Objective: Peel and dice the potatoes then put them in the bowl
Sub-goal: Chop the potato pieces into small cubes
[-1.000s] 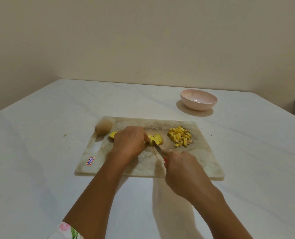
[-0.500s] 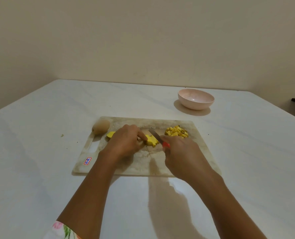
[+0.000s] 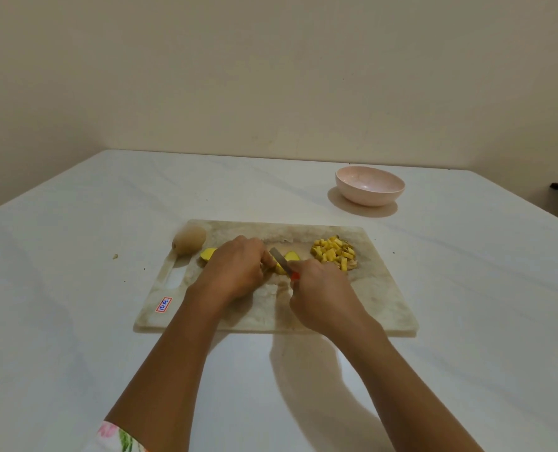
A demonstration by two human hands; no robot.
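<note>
Beige wall behind, white desk [image 3: 75,305] with a board [image 3: 378,298] in mid frame. Left hand [image 3: 235,269] is curled over the peeled potato [image 3: 292,256], pinning it flat to the board; one yellow end [image 3: 208,253] pokes out on the left of the hand. Right hand [image 3: 323,295] is closed round the knife [image 3: 279,260], of which the red grip just shows.

Change: a second ago the right hand sat low by the board's near edge, with the blade drawn back off the potato. It has since come up the frame. The blade now lies across the potato, right beside the left fingertips. That reads as one stroke finished and the next one lined up, a guess.

Dice [image 3: 334,252] sit in a pile on the right part of the board, same as before. A whole unpeeled potato [image 3: 189,240] waits at the board's upper left corner. The bowl [image 3: 370,185] stands in the upper right of the frame, well apart from the board, and nothing shows in it.

Task looks about midway: dicing is ongoing, one potato is unpeeled, and no transfer has been made. Risk: the blade is very close to the left fingers.
</note>
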